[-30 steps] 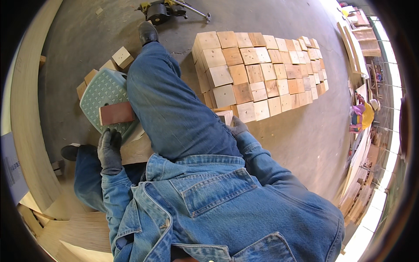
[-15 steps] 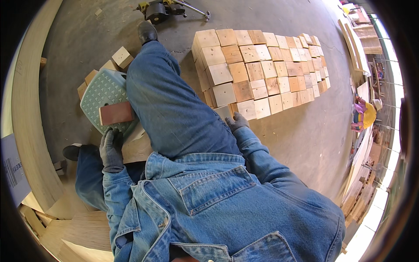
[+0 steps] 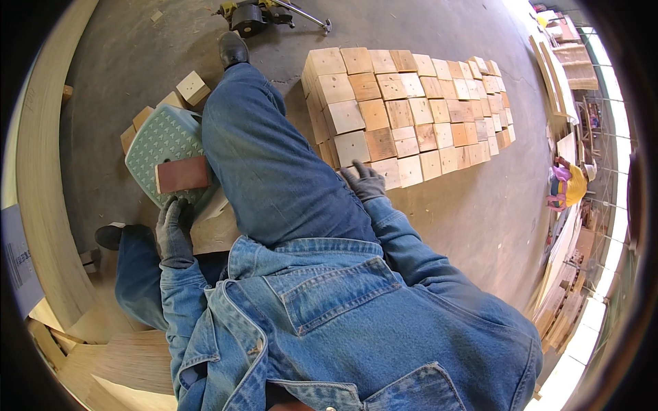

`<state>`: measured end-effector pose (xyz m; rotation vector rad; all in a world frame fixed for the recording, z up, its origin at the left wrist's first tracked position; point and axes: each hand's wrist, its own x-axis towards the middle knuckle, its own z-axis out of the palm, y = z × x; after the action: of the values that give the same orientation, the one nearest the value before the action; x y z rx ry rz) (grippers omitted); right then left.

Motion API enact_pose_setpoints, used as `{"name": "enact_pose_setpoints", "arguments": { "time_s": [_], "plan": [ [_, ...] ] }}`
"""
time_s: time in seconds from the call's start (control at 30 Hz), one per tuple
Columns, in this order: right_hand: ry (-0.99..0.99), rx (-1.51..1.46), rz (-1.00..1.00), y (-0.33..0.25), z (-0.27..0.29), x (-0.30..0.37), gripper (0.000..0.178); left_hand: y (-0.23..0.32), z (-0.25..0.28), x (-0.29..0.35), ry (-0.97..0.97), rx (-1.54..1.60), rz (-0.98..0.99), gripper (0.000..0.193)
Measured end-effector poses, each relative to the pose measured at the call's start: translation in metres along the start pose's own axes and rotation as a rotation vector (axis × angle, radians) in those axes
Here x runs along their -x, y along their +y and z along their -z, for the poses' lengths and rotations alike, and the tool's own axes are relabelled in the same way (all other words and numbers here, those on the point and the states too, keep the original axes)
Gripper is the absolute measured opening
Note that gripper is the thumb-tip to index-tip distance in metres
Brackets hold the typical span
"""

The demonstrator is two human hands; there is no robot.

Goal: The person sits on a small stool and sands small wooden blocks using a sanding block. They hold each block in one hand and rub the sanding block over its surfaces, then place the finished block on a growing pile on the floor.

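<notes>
My right hand (image 3: pixel 364 182), in a grey glove, lies with its fingers spread at the near left corner of a stack of square-ended wooden blocks (image 3: pixel 410 109). Its fingertips touch or nearly touch a corner block, most of which the hand hides. My left hand (image 3: pixel 176 231), also gloved, has its fingers stretched out at the near edge of a pale green plastic stool (image 3: pixel 147 147). On the stool's textured top lies a flat reddish-brown block (image 3: pixel 182 175) with a light end, just beyond my left fingertips. Nothing shows in either hand.
Loose wooden blocks (image 3: pixel 192 88) sit on the floor behind the stool. A black and yellow tool with a metal handle (image 3: pixel 250 19) lies beyond my foot. Long boards (image 3: pixel 51 185) run along the left. At the far right, a person in yellow (image 3: pixel 574 186) is beside stacked lumber.
My right hand has moved slightly up and left onto the stack's corner, and its fingers have spread. My left hand stays at the stool. The distant person has shifted a little.
</notes>
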<state>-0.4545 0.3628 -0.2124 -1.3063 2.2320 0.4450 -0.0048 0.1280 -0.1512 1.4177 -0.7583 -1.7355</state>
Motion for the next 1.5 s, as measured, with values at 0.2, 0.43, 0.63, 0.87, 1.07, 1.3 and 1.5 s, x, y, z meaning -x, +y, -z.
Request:
{"name": "enact_pose_setpoints", "arguments": {
  "time_s": [0.2, 0.43, 0.63, 0.87, 1.07, 1.3, 1.5],
  "plan": [
    [-0.021, -0.009, 0.127, -0.009, -0.020, -0.010, 0.057, -0.007, 0.009, -0.005, -0.025, -0.035, -0.034, 0.035],
    [-0.060, 0.078, 0.211, -0.026, -0.012, -0.017, 0.059, -0.010, 0.006, -0.008, -0.030, -0.052, -0.049, 0.035],
    [-0.082, 0.054, 0.188, -0.023, -0.016, -0.015, 0.065, -0.012, 0.010, -0.009, -0.024, -0.089, -0.071, 0.035],
    [-0.131, 0.028, 0.192, -0.014, -0.011, -0.012, 0.069, -0.012, 0.010, -0.012, -0.056, -0.145, -0.080, 0.037],
    [-0.164, 0.032, 0.201, -0.016, -0.004, -0.011, 0.070, -0.012, 0.010, -0.010, -0.056, -0.183, -0.090, 0.038],
    [-0.167, 0.051, 0.142, -0.015, -0.002, -0.007, 0.074, -0.008, -0.003, -0.006, -0.021, -0.062, -0.025, 0.034],
    [-0.175, 0.050, 0.090, -0.016, -0.007, -0.009, 0.075, -0.013, 0.009, -0.013, -0.056, -0.175, -0.076, 0.037]
  ]
}}
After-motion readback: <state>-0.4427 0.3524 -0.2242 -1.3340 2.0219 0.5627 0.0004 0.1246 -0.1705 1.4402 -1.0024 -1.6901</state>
